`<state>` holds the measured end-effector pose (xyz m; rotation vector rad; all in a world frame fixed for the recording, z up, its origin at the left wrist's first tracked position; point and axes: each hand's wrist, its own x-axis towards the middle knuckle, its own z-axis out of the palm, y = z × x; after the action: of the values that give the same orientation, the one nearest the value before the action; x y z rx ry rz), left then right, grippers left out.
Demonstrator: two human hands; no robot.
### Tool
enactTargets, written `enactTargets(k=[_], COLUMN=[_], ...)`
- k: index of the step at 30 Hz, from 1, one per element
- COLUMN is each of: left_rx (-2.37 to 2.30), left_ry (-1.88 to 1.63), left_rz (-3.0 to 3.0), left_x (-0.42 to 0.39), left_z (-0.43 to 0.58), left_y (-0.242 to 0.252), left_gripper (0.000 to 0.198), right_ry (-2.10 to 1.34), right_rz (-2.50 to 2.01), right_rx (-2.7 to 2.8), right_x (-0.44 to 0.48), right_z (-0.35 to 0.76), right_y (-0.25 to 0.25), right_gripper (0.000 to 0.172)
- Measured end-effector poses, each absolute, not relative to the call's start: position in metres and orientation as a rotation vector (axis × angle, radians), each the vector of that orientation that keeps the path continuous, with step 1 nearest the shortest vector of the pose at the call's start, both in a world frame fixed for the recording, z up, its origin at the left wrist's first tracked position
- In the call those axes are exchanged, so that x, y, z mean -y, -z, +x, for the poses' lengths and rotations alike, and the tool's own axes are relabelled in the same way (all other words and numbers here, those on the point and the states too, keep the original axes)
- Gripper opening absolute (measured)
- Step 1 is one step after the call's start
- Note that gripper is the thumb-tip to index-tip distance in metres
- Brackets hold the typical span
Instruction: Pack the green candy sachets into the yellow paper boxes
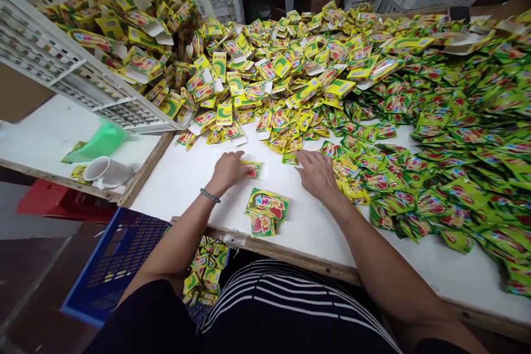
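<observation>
My left hand (227,170) is closed round the near end of a small yellow box (251,169), held low over the white table (232,207). My right hand (317,174) reaches to the edge of the heap, its fingertips at a small green packet (289,159); whether it grips the packet is hard to tell. Between my forearms, near the front edge, a few flat boxes (269,203) lie overlapping. Yellow boxes (236,83) with open flaps are piled behind my hands, and green packets (440,177) spread over the right side.
A tipped white crate (83,74) full of yellow boxes stands at the left. Near it are a white mug (107,171) and a green plastic piece (99,141). Below the wooden table edge (290,254) sits a blue crate (120,260) beside more boxes.
</observation>
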<state>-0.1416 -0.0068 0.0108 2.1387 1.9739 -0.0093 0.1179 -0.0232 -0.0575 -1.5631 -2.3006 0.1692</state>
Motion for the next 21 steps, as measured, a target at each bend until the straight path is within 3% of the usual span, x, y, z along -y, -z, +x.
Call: enactTargets(k=[3, 7, 10, 13, 16, 18, 21], left_rx=[-1.815, -1.519, -1.478, -1.536, -1.597, -1.579, -1.479], left_ry=[0.028, 0.119, 0.17, 0.067, -0.177, -0.323, -0.486], left_rz=[2.197, 2.312, 2.346, 2.349, 2.249, 2.167, 2.042], left_x=[0.01, 0.007, 0.004, 0.0, -0.005, -0.01, -0.016], left_z=[-0.122, -0.115, -0.113, -0.105, -0.093, -0.086, -0.076], left_y=[-0.011, -0.014, -0.013, -0.012, -0.012, -0.011, -0.006], left_gripper=[0.067, 0.075, 0.066, 0.044, 0.03, 0.033, 0.043], right_ry=[-0.171, -0.153, -0.128, -0.127, -0.23, -0.393, -0.742], right_rz=[-1.461, -1.502, -1.567, -1.582, -1.611, -1.668, -1.551], right_rx=[2.428, 2.465, 2.437, 2.385, 2.127, 1.793, 1.265], right_x=[0.024, 0.025, 0.026, 0.025, 0.02, 0.016, 0.013], right_z=[0.112, 0.111, 0.113, 0.117, 0.128, 0.137, 0.143], right_y=[0.053, 0.049, 0.048, 0.049, 0.051, 0.051, 0.051], right_gripper=[0.049, 0.038, 0.036, 0.035, 0.031, 0.027, 0.037])
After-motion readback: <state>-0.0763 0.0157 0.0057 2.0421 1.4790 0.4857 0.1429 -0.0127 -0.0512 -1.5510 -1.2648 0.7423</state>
